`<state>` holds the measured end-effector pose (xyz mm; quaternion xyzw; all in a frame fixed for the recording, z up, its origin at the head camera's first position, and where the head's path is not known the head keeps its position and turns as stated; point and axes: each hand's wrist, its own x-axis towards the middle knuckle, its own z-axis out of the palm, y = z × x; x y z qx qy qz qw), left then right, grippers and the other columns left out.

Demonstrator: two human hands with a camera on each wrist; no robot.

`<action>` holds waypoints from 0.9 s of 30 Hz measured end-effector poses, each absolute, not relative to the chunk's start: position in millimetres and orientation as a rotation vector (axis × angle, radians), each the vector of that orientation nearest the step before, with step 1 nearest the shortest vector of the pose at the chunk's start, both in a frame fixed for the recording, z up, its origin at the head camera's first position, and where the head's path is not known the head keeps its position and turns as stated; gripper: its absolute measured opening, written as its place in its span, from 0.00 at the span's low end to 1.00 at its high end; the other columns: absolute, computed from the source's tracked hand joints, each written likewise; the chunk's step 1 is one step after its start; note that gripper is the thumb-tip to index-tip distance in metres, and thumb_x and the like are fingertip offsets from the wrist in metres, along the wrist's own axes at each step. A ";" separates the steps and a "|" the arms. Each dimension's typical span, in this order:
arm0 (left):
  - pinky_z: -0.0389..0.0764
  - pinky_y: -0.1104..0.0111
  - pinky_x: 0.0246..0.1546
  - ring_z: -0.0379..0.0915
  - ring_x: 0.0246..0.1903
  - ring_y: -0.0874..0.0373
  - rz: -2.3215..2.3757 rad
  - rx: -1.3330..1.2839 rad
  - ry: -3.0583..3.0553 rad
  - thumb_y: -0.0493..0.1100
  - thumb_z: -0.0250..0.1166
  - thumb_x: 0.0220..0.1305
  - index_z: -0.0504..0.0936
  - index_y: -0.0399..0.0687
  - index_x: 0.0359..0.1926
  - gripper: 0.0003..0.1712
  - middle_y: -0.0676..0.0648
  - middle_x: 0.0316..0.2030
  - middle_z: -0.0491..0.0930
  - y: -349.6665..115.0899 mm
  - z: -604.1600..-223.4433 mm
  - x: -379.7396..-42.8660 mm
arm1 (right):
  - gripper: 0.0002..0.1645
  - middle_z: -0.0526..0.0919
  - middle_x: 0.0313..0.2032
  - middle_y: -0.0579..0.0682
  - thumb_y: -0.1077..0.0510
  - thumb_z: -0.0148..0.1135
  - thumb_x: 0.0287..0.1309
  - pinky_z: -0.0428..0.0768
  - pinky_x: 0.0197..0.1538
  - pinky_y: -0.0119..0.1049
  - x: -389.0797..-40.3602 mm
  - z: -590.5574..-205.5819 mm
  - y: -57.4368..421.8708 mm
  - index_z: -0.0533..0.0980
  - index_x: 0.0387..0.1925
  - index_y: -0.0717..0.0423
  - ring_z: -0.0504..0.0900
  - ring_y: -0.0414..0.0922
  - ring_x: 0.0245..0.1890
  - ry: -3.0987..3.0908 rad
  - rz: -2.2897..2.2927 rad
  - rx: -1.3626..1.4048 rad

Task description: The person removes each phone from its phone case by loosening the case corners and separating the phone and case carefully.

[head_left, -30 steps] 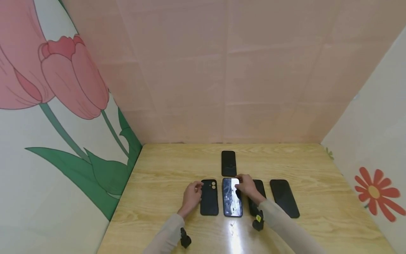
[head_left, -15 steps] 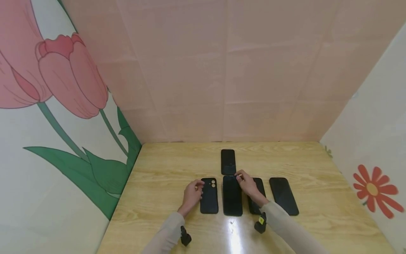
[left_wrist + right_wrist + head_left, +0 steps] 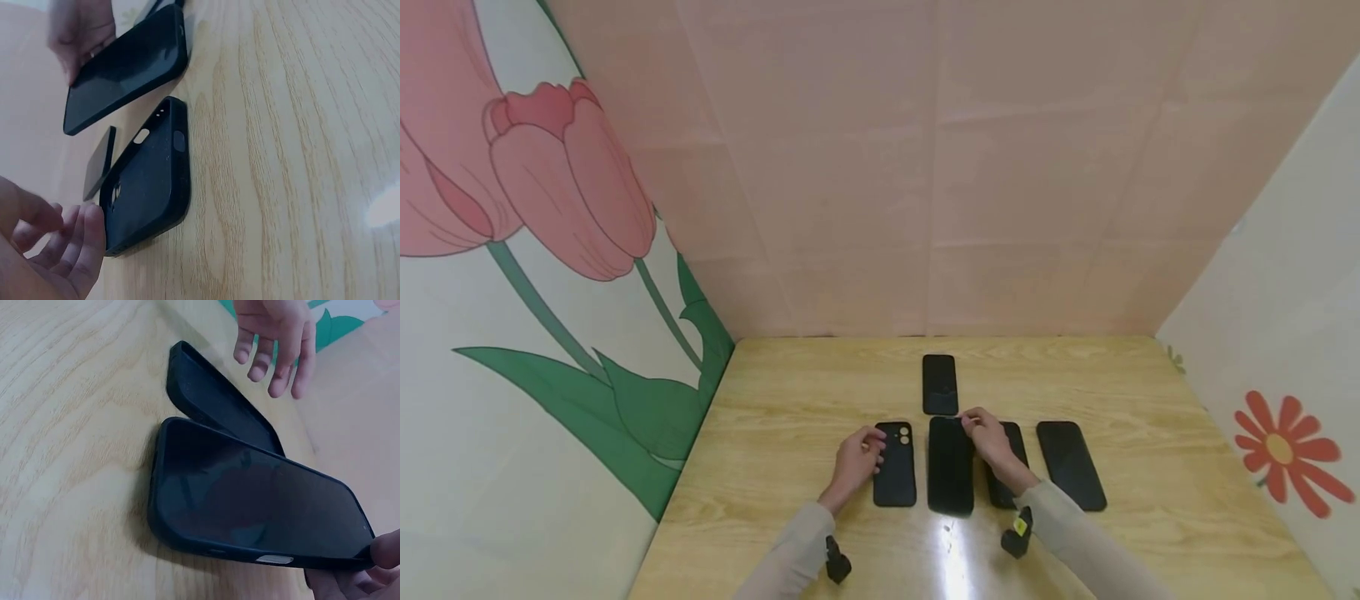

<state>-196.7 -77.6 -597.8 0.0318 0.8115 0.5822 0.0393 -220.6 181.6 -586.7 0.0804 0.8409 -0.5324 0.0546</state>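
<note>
My right hand (image 3: 991, 440) pinches the top right corner of a phone in a black case (image 3: 950, 471). In the right wrist view the phone (image 3: 256, 494), screen up, is tilted, and the hand's thumb lies on its screen edge. To its left lies an empty black phone case (image 3: 895, 475), its hollow side up in the left wrist view, with camera cutouts at the far end. Beside that case is my left hand (image 3: 854, 462), fingers loosely bent and holding nothing. Whether its fingertips touch the case edge I cannot tell.
Behind the held phone lies a smaller black slab (image 3: 940, 385), like a phone. Another black phone-shaped item (image 3: 1000, 490) is partly hidden under my right wrist, and one more (image 3: 1071, 465) lies further right. Walls stand behind and on both sides of the wooden table (image 3: 805, 392).
The held phone's screen has gone from a bright reflection to dark as it tilted. My right fingers have shifted slightly at its top corner. The left hand has barely moved.
</note>
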 end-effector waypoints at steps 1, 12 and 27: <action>0.82 0.67 0.24 0.81 0.29 0.51 1.786 0.101 2.486 0.28 0.57 0.68 0.80 0.32 0.48 0.10 0.43 0.34 0.81 -76.8 -597.6 -196.7 | 0.15 0.79 0.49 0.61 0.59 0.50 0.73 0.74 0.41 0.42 -220.6 -585.8 181.3 0.77 0.50 0.64 0.77 0.55 0.46 2.546 -1.619 0.253; 0.82 0.65 0.23 0.80 0.25 0.56 1.811 0.129 2.425 0.37 0.58 0.71 0.82 0.36 0.48 0.11 0.48 0.32 0.82 -66.4 -597.0 -200.7 | 0.22 0.76 0.57 0.66 0.57 0.49 0.73 0.71 0.57 0.56 -218.6 -574.4 179.3 0.75 0.57 0.69 0.73 0.61 0.57 2.502 -1.621 0.194; 0.85 0.59 0.26 0.83 0.34 0.42 1.888 0.197 2.222 0.52 0.53 0.77 0.75 0.34 0.57 0.24 0.35 0.42 0.82 -49.7 -592.1 -198.8 | 0.22 0.78 0.53 0.67 0.59 0.47 0.75 0.78 0.51 0.53 -211.0 -553.1 171.0 0.73 0.58 0.74 0.77 0.58 0.52 2.418 -1.738 0.132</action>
